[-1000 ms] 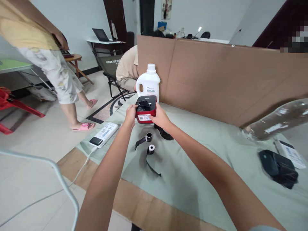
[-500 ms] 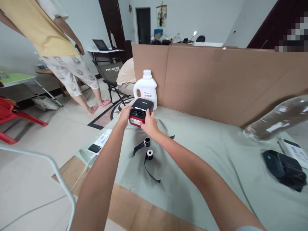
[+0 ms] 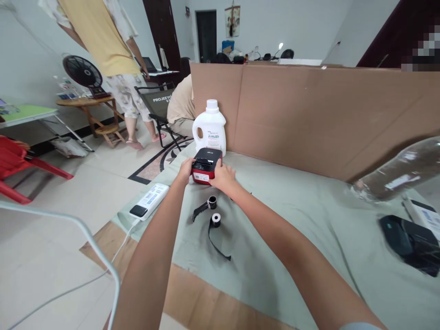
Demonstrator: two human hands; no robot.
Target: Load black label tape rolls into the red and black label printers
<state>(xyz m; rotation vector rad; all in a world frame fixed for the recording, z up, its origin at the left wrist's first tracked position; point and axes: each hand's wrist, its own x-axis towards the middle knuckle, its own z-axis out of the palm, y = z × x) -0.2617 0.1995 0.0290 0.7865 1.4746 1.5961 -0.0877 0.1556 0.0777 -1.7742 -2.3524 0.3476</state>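
A small red-and-black label printer (image 3: 206, 166) is between my two hands, in front of a white detergent bottle (image 3: 210, 128). My left hand (image 3: 186, 170) grips its left side, and my right hand (image 3: 224, 175) is closed on its right side near the front corner. It looks to be at the level of the cloth; whether it bears on it is hard to tell. Nearer to me lie two small rolls of black tape, one roll (image 3: 212, 202) with a short tail to the left and another roll (image 3: 216, 220) with a longer loose strip.
A white power strip (image 3: 151, 200) with a dark screen lies left on the green cloth (image 3: 292, 220). A cardboard wall (image 3: 292, 110) stands behind. At right are a black device (image 3: 410, 243) and a clear plastic-wrapped bundle (image 3: 395, 172). A person (image 3: 99, 41) stands at the back left.
The label printer and both hands have come down slightly, away from the bottle's front. The person at the back left has stepped right, uncovering a fan.
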